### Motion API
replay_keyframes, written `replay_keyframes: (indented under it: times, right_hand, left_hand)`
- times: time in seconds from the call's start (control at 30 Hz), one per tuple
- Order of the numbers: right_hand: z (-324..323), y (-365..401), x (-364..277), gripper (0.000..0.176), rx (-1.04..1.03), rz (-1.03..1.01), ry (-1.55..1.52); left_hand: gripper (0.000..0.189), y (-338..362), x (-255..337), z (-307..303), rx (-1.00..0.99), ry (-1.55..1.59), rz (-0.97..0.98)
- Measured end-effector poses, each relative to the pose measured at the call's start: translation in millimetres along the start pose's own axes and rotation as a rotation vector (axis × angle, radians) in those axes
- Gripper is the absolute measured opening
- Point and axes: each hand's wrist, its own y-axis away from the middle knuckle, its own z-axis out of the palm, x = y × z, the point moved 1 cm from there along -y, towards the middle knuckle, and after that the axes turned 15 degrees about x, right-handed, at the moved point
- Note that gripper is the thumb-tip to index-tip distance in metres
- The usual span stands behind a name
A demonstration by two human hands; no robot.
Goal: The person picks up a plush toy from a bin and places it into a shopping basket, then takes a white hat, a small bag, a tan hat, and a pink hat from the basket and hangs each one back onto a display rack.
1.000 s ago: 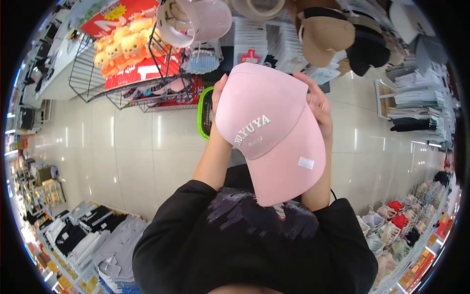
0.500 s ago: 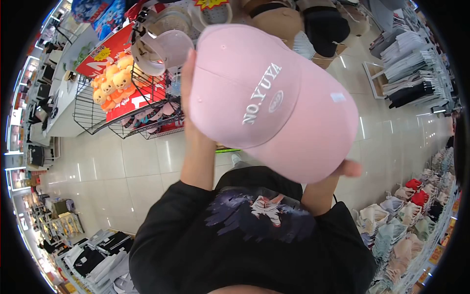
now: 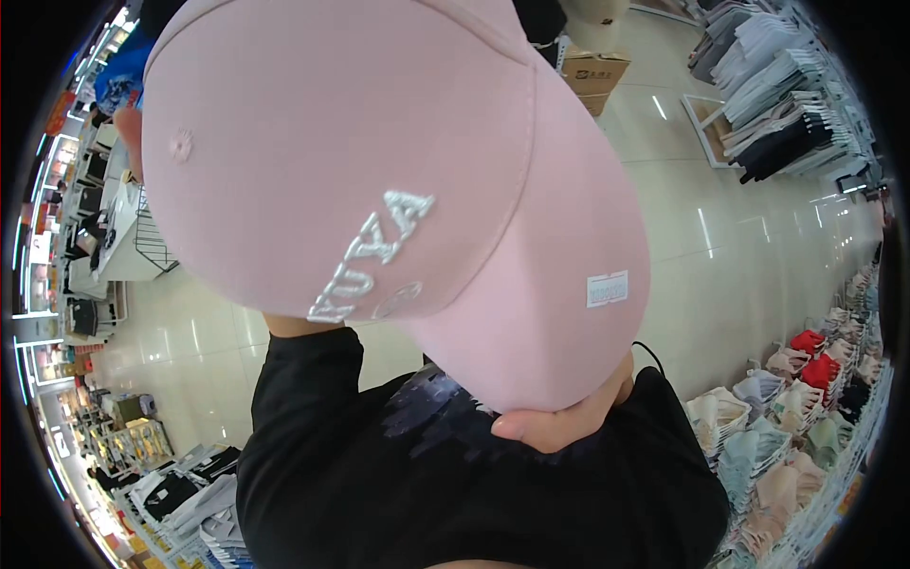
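Note:
A pink baseball cap (image 3: 379,123) with raised white lettering fills the middle of the head view, close to the camera. A small white label (image 3: 608,289) sits on its brim, which points to the lower right. My right hand (image 3: 569,420) grips the brim's lower edge, its thumb in sight and the other fingers mostly behind. At the crown's far left edge, only a bit of my left hand (image 3: 131,140) shows. The cap hides the rest of that hand, but it appears to hold the crown's side.
A cardboard box (image 3: 594,74) stands on the tiled floor behind the cap. Clothes hang on a rack (image 3: 777,85) at the upper right. Baskets of garments (image 3: 758,417) line the lower right, and folded clothes (image 3: 190,498) lie at the lower left.
The cap has come much closer to the camera and shifted left, now covering the plush toys and hat display. My right hand has moved down and left with the brim.

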Motion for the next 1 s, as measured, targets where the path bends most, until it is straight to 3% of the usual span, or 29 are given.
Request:
replay_keyframes:
  times: [0.23,0.33,0.4,0.43,0.47,0.5,0.53,0.57,0.6,0.67,0.7,0.77,0.8,0.87,1.0]
  right_hand:
    - [-54.2,-5.6,-34.2,0.022,-0.005,-0.151,0.041]
    - [-80.2,16.4,-18.2,0.018,-0.077,-0.066,0.045]
    - [-103.7,26.9,-9.5,0.029,0.272,0.560,0.036]
    - [-127.3,36.5,5.4,0.041,0.386,0.776,0.073]
    - [-150.0,45.1,22.6,0.052,0.499,0.990,0.112]
    - [-161.2,48.4,34.3,0.052,0.496,0.979,0.116]
    - [-173.0,51.9,41.1,0.057,0.651,0.837,0.394]
    - [-183.5,51.4,42.9,0.061,0.796,0.678,0.673]
    - [-192.0,46.5,45.1,0.061,0.797,0.668,0.687]
    - [-199.8,38.6,50.2,0.069,0.484,0.644,0.784]
    - [-199.7,32.6,57.2,0.069,0.481,0.640,0.792]
    - [-195.7,18.1,77.3,0.061,0.147,0.616,1.021]
    - [-202.4,14.5,86.9,0.061,0.145,0.596,1.031]
    - [-214.8,12.6,108.1,0.050,-0.157,0.672,0.845]
    - [-231.5,-8.3,137.5,0.040,-0.155,0.874,0.914]
  left_hand:
    - [0.052,63.5,-16.3,83.2,-0.080,-0.125,0.165]
    - [0.053,72.8,-25.5,110.9,-0.116,-0.171,0.247]
    - [0.054,39.5,-19.4,108.3,-0.139,-0.194,0.305]
    - [0.053,32.8,-27.2,85.8,-0.189,-0.338,0.280]
    - [0.041,28.3,-40.0,64.6,-0.369,-0.462,0.202]
    - [0.031,29.8,-52.9,68.2,-0.544,-0.582,0.077]
    - [0.023,36.5,-68.1,81.5,-0.658,-0.717,-0.007]
    - [0.020,39.3,-91.8,93.8,-0.776,-0.770,0.060]
    - [0.016,41.0,-119.7,105.0,-0.891,-0.819,0.133]
    - [0.014,48.2,-167.9,122.5,-1.029,-1.009,0.151]
    - [0.014,50.7,-192.6,123.3,-1.028,-1.001,0.157]
    - [0.015,48.3,-230.9,121.7,-1.169,-1.035,0.115]
    - [0.015,36.8,-234.2,125.6,-1.165,-1.033,0.137]
    - [0.017,12.2,-241.5,133.5,-1.181,-1.036,-0.144]
    - [0.020,-41.7,-249.4,145.0,-1.113,-0.849,-0.079]
